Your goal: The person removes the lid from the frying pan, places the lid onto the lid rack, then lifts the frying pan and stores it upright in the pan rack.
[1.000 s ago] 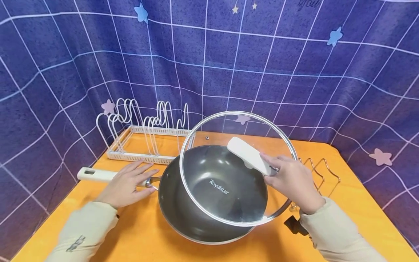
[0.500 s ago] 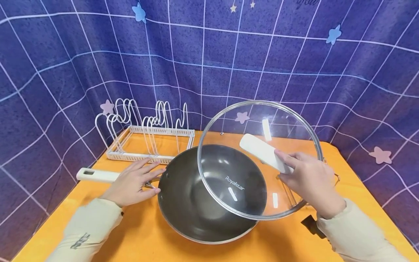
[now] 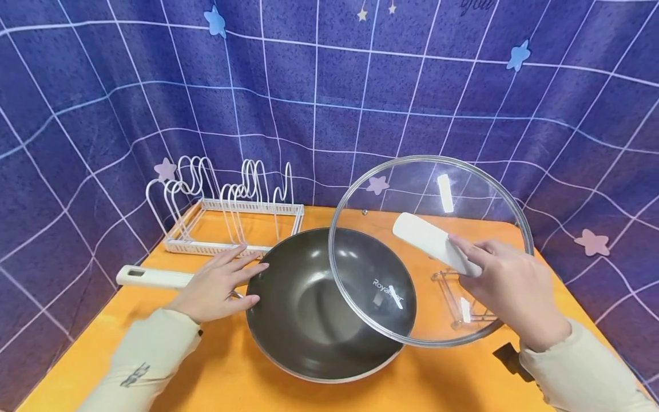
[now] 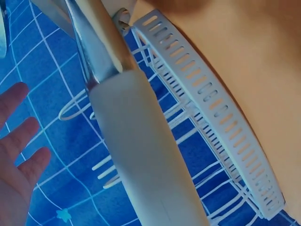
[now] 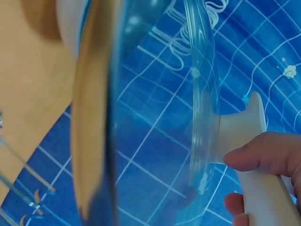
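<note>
A dark wok with a long cream handle stands on the orange table. My left hand hovers over the handle's inner end with fingers spread, fingertips right at the wok's rim. In the left wrist view the handle runs past the straight fingers, and they are apart from it. My right hand grips the white handle of a round glass lid, thumb and fingers wrapped round it in the right wrist view. The lid is tilted in the air, overlapping the wok's right side.
A white wire rack stands behind the wok's handle at the back left. A small copper-coloured wire stand shows through the lid on the right. A blue checked cloth with stars hangs behind the table.
My right hand has carried the lid rightward, off the wok's middle and over the wire stand. My left hand has shifted slightly right, towards the wok's rim. The wok stays put.
</note>
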`<state>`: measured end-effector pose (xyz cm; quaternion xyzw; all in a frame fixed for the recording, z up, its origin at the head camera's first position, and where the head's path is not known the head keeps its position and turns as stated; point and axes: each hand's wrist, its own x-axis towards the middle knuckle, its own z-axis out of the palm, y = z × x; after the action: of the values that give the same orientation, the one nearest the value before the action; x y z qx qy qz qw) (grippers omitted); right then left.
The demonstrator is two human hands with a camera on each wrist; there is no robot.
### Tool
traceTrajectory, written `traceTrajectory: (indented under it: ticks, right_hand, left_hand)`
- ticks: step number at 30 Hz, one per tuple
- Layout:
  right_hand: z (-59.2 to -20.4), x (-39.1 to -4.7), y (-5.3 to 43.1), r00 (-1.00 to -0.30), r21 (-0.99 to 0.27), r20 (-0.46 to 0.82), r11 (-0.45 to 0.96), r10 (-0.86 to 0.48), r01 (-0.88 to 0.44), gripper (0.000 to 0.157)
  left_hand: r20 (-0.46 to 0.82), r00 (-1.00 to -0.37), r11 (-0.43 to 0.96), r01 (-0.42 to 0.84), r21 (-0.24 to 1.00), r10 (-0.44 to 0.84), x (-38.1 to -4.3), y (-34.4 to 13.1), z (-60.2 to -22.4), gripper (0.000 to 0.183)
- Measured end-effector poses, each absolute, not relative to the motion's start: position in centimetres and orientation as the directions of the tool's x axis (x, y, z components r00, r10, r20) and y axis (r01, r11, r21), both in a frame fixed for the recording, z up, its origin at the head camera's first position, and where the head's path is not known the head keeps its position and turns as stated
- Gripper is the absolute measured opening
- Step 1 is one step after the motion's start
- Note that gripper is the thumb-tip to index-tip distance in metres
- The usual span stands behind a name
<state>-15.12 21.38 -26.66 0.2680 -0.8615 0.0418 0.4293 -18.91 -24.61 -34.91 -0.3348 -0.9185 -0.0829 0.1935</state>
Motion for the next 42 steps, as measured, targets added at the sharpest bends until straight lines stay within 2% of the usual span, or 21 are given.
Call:
traceTrajectory:
  ticks: [3, 10, 16, 31, 35, 39, 42]
  right_hand:
    - [-26.7, -15.1, 22.0, -0.464, 0.188, 0.767, 0.846, -0.444, -0.499, 0.063]
    - [-26.6, -14.5, 23.2, -0.512, 0.130, 0.761, 0.867, -0.399, -0.481, 0.067]
    - [-26.6, -14.0, 24.5, -0.502, 0.161, 0.761, 0.869, -0.412, -0.469, 0.069]
    - [-26.4, -13.1, 26.3, -0.517, 0.178, 0.753, 0.882, -0.407, -0.436, 0.054]
    - [-26.4, -12.8, 26.8, -0.538, 0.171, 0.743, 0.890, -0.398, -0.423, 0.057]
    - [-26.4, -12.7, 27.3, -0.537, 0.175, 0.741, 0.889, -0.402, -0.423, 0.057]
    - [-26.4, -12.7, 27.6, -0.534, 0.181, 0.738, 0.884, -0.412, -0.432, 0.056]
  left_hand:
    - [0.438, -0.678, 0.750, 0.661, 0.013, 0.590, -19.2, -24.4, -35.0, 0.057]
    - [0.447, -0.657, 0.728, 0.685, 0.017, 0.607, -19.3, -23.7, -34.9, 0.058]
    - [0.435, -0.646, 0.717, 0.697, 0.003, 0.627, -19.3, -23.1, -34.9, 0.060]
    - [0.394, -0.632, 0.689, 0.725, -0.004, 0.668, -19.5, -21.1, -33.6, 0.062]
    - [0.400, -0.586, 0.650, 0.759, -0.032, 0.705, -20.0, -20.1, -33.0, 0.068]
    - [0.416, -0.519, 0.593, 0.802, -0.066, 0.747, -20.6, -18.9, -32.4, 0.073]
    - [0.422, -0.492, 0.570, 0.818, -0.075, 0.762, -20.9, -18.1, -31.9, 0.075]
